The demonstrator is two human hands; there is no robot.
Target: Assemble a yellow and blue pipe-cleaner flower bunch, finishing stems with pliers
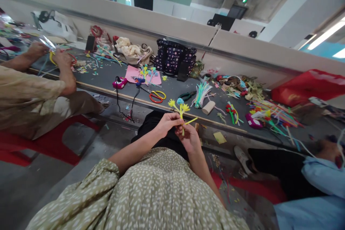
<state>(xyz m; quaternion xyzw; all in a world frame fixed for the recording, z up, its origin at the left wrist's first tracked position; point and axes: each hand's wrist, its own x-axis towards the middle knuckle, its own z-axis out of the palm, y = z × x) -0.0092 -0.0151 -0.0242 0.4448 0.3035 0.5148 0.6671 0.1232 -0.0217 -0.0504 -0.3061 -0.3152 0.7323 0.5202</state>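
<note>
Holding a small bunch of pipe-cleaner flowers (180, 109) up in front of the lap, the person has both hands meeting at the stems, just short of the edge of the dark table (172, 90). The left hand (167, 123) comes in from the left with fingers curled and pressed around the upper stems, right below the yellow and blue heads — a closed pinch, likely to keep the blooms bunched and upright. The right hand (191, 137) sits just under it, fingers folded in against the lower stems; a loose yellow end sticks out sideways to the right between the hands, and whether the right fingertips actually pinch it I cannot tell. Raised like this, the flower heads are in plain view.

On the table beyond lie orange-handled scissors (157, 96), a bundle of pale pipe cleaners (201, 94), a small roll (208, 107) and a pink sheet (145, 75) with more finished flowers — all within easy reach. A spotted bag (174, 56) stands against the wall. To the left, another person's hands (51, 55) work on something yellow; at the right, a blue sleeve (320, 176).
</note>
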